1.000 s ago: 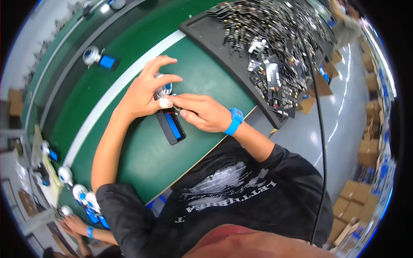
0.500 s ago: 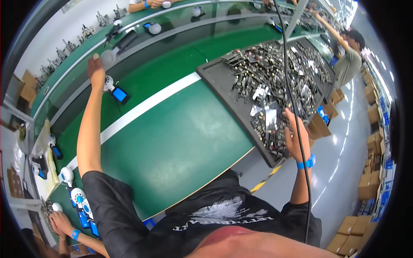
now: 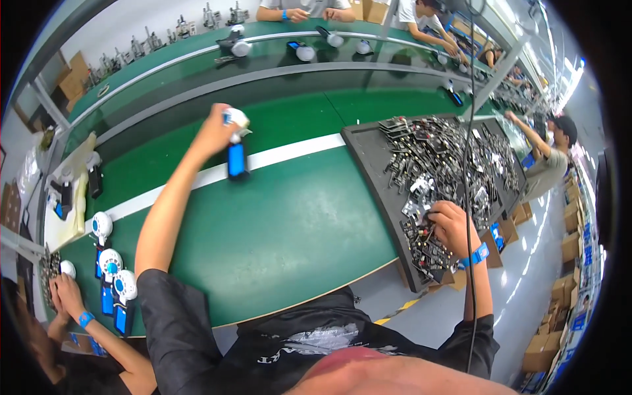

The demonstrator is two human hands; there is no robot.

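Note:
My left hand [image 3: 214,131] is closed on the white round head of a device [image 3: 237,122] above the far part of the green bench. From that head hangs a black rectangular block with a blue face [image 3: 237,160], near the white stripe. My right hand [image 3: 453,227] is over the near half of a dark tray [image 3: 368,158], its fingers curled together among a heap of small black parts [image 3: 428,155]. Whatever those fingertips pinch is too small and hidden to name.
Several similar white-headed devices [image 3: 110,263] lie at the bench's left end, beside another person's hands [image 3: 69,296]. A black cable [image 3: 467,178] hangs across the tray and past my right hand. Across the conveyor [image 3: 276,49] people work. Cardboard boxes [image 3: 550,342] line the right side.
My left hand has moved right and nearer, bringing the white-headed device toward the stripe. My right hand's fingers have gone from spread to curled over the parts. The view has shifted too.

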